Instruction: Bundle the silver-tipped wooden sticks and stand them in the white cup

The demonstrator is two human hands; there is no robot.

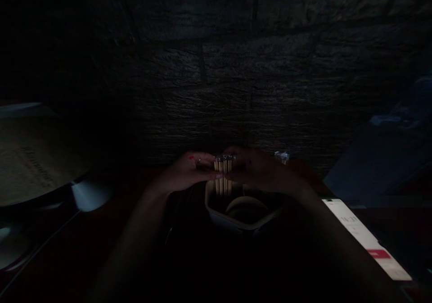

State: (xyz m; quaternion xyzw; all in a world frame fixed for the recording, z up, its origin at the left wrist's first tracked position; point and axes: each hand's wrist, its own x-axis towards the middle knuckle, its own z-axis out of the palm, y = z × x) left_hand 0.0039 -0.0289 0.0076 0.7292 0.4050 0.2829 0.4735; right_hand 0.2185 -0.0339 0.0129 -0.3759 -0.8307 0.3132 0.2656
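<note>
A bundle of thin, pale wooden sticks (pixel 223 186) stands upright between my two hands, with something shiny like foil or clear wrap at its top. From the left, my left hand (pixel 191 172) is closed on the bundle, thumb pressed to its front. My right hand (pixel 258 170) grips it from the other side and is deep in shadow. The sticks' lower ends reach over an angular, open container (pixel 232 223). Inside that container a rounded rim (pixel 247 200) shows; what it belongs to is too dark to tell.
To the right lies a phone (pixel 364 237) with its screen lit. A crumpled shiny piece (pixel 281 157) rests behind my right hand. On the left are a large tan rounded object (pixel 37 159) with printing and a cable (pixel 43 249). A rough brick-patterned wall (pixel 216 73) rises behind.
</note>
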